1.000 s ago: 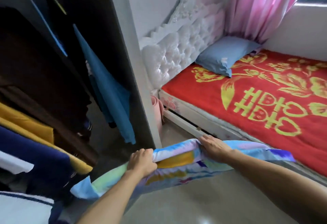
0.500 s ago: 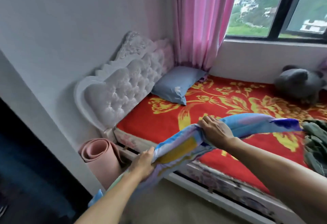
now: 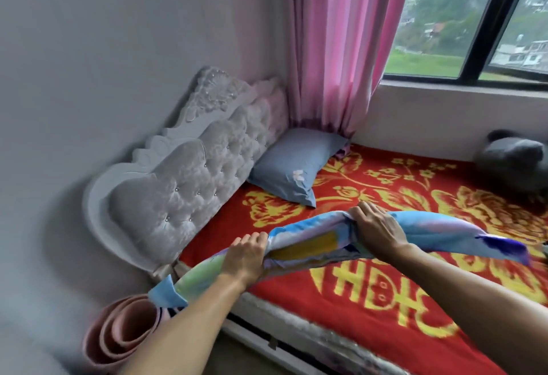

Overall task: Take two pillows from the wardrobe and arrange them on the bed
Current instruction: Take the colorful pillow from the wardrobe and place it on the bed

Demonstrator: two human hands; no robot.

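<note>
Left hand (image 3: 247,257) and right hand (image 3: 378,228) clenched on multicoloured pillow (image 3: 311,245), held over bed (image 3: 341,300). Best laid flat beside blue pillow (image 3: 292,165), against headboard (image 3: 189,179).

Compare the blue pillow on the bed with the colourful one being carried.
The blue pillow is plain, with one small white flower; the colourful pillow is printed in blue, yellow, green and purple. The blue pillow rests on the red blanket against the headboard; the colourful pillow is held above the bed by the left hand and right hand, sagging at both ends. Both look soft.
</note>
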